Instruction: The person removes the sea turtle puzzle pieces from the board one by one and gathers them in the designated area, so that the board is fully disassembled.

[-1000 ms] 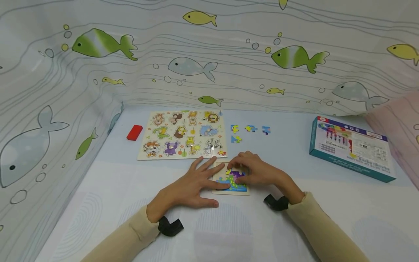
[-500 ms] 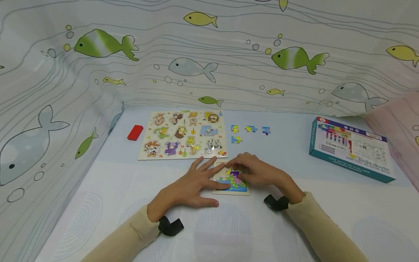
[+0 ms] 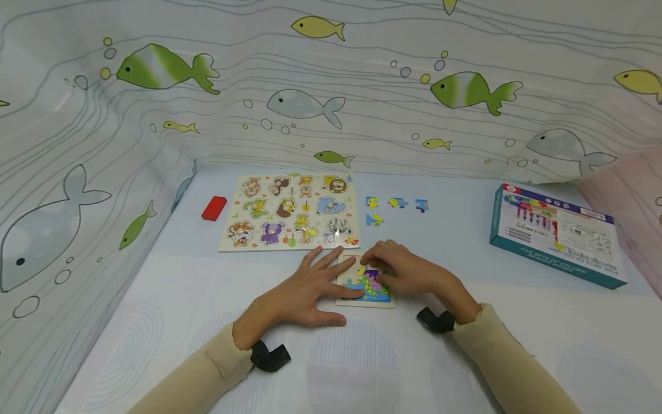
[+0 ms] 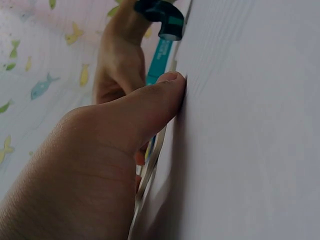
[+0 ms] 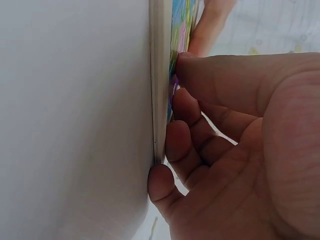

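Observation:
My left hand (image 3: 306,292) lies with fingers spread, its index and middle fingers resting on a small wooden jigsaw board (image 3: 349,276). In the left wrist view, the thumb of that left hand (image 4: 145,112) is straight, close to the tabletop. My right hand (image 3: 405,270) bends over the board's right half, thumb and fingers curled about a purple puzzle piece (image 3: 372,276). In the right wrist view, fingertips of the right hand (image 5: 225,150) meet the board edge (image 5: 160,75) and picture surface; the piece is mostly hidden. Fitted pieces show a green and blue picture (image 3: 380,296).
Several loose jigsaw pieces (image 3: 397,203) lie behind the board. A larger animal peg puzzle (image 3: 289,213) sits behind my left hand, with a red block (image 3: 214,208) beside it. At the right lies a teal-sided box (image 3: 558,236). A fish-print curtain (image 3: 383,115) hangs behind.
My right fingers and thumb have shifted slightly over the purple area of the board. The left hand stays where it was.

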The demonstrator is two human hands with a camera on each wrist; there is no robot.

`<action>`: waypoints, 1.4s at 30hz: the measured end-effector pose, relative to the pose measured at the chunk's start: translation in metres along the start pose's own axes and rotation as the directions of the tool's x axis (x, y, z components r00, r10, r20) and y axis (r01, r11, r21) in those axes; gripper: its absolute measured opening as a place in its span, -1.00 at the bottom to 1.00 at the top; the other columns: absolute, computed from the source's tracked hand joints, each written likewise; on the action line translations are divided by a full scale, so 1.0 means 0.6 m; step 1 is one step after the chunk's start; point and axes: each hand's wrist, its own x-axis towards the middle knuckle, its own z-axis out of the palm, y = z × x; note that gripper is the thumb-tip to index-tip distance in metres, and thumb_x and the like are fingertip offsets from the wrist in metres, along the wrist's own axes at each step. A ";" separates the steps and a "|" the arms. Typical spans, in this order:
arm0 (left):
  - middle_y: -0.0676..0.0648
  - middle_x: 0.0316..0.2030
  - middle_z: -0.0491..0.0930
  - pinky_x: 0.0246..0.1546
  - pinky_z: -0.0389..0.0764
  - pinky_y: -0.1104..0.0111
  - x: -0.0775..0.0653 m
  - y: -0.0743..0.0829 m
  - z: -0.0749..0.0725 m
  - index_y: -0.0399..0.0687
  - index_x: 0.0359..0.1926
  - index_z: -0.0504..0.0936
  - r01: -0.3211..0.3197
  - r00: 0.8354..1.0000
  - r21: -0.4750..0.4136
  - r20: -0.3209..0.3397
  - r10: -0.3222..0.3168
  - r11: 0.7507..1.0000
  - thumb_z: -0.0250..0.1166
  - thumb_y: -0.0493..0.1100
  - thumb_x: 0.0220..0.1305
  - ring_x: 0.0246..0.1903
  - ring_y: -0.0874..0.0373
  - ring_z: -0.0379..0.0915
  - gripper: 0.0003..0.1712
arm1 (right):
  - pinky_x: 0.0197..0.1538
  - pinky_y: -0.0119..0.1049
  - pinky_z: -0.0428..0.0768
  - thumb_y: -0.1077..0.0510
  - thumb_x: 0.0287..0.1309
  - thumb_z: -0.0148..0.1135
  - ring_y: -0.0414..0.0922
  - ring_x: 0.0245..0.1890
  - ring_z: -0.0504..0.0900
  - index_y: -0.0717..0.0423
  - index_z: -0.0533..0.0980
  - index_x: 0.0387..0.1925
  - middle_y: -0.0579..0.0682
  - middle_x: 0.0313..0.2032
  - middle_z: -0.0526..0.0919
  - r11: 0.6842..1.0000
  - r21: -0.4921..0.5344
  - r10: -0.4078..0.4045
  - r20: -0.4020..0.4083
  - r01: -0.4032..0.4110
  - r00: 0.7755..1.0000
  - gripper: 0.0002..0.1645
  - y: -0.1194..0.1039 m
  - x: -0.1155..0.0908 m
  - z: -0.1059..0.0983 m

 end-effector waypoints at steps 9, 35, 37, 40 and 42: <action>-0.11 0.59 0.11 0.49 -0.18 -0.32 0.001 0.003 -0.001 0.51 0.36 0.50 0.005 1.000 -0.002 0.004 -0.005 1.000 0.21 0.41 0.28 0.62 -0.22 -0.20 -0.36 | 0.06 -0.22 0.44 0.34 0.22 0.27 -0.15 -0.04 0.43 0.07 0.56 0.07 -0.09 -0.06 0.63 0.999 0.041 -0.030 -0.008 0.030 1.000 -0.63 0.011 0.001 0.002; -0.10 0.59 0.10 0.49 -0.20 -0.33 0.001 0.002 -0.001 0.53 0.37 0.48 0.006 1.000 0.002 0.013 -0.006 1.000 0.19 0.39 0.31 0.62 -0.23 -0.22 -0.38 | 0.04 -0.11 0.21 0.19 0.14 0.40 -0.13 -0.12 0.44 -0.04 0.50 -0.05 -0.16 -0.18 0.58 0.995 0.097 0.024 -0.044 -0.019 0.999 -0.65 -0.001 0.000 0.004; -0.09 0.59 0.09 0.50 -0.20 -0.32 0.001 0.002 -0.001 0.53 0.37 0.48 0.009 1.000 0.001 0.016 -0.009 1.000 0.19 0.40 0.31 0.62 -0.22 -0.23 -0.38 | 0.02 -0.12 0.21 0.16 0.12 0.43 -0.15 -0.13 0.43 -0.05 0.50 -0.05 -0.16 -0.20 0.57 0.997 0.078 0.023 -0.050 -0.019 0.998 -0.63 0.000 0.000 0.005; -0.08 0.60 0.09 0.50 -0.21 -0.32 0.001 0.001 -0.001 0.53 0.37 0.48 0.011 1.000 -0.007 0.017 -0.011 1.000 0.19 0.40 0.31 0.62 -0.22 -0.23 -0.38 | 0.00 -0.14 0.20 0.14 0.08 0.48 -0.17 -0.15 0.41 -0.05 0.51 -0.05 -0.16 -0.23 0.55 0.998 0.054 0.022 -0.058 -0.019 0.998 -0.60 -0.001 0.001 0.007; -0.08 0.60 0.09 0.50 -0.21 -0.32 0.001 0.001 -0.001 0.52 0.37 0.49 0.011 1.000 -0.009 0.015 -0.010 1.000 0.19 0.40 0.31 0.62 -0.22 -0.22 -0.38 | 0.00 -0.14 0.20 0.14 0.07 0.51 -0.18 -0.15 0.40 -0.06 0.52 -0.05 -0.17 -0.23 0.54 0.999 0.041 0.023 -0.060 -0.021 0.998 -0.58 -0.002 0.003 0.008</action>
